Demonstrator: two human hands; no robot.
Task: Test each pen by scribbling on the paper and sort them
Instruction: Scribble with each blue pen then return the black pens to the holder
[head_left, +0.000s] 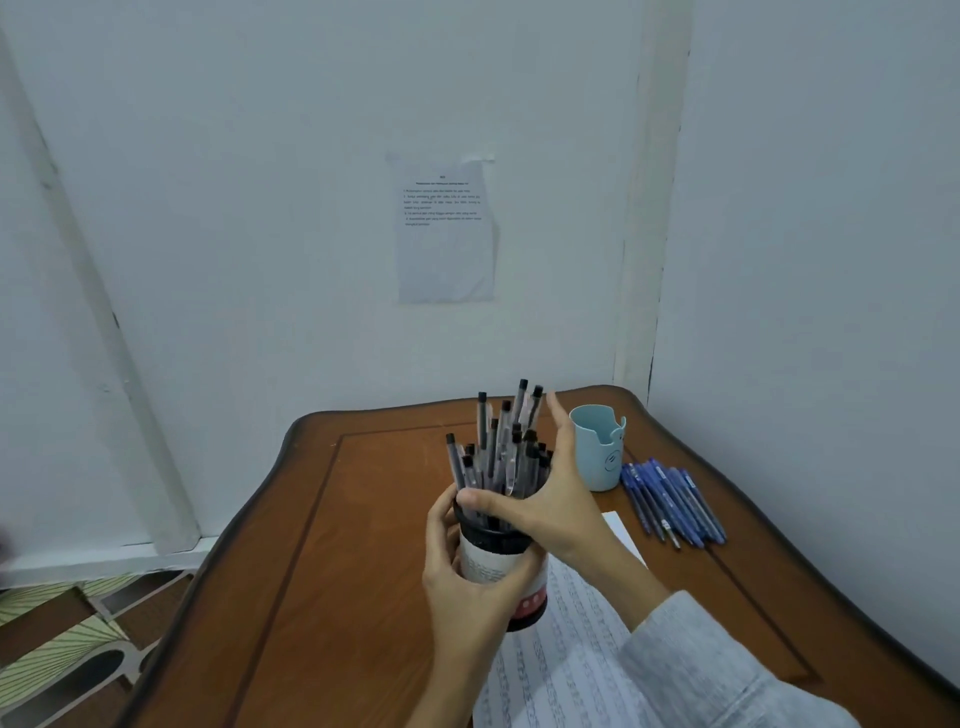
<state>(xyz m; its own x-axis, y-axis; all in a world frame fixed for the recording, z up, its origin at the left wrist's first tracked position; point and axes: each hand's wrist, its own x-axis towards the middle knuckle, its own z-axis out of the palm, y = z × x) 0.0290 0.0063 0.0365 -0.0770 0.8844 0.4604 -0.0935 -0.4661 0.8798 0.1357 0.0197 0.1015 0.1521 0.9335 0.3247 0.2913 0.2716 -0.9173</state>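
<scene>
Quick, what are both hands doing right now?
Left hand: holds the pen cup.
Right hand: open, fingers straight, beside the pens.

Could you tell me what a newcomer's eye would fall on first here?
First, the pen holder crammed with black-capped pens, centre frame: the left hand grips it while the right hand spreads open around the pens. To its right on the wooden table stands a pale blue cup with a row of blue pens lying beside it, and a printed sheet hangs on the wall above.
</scene>
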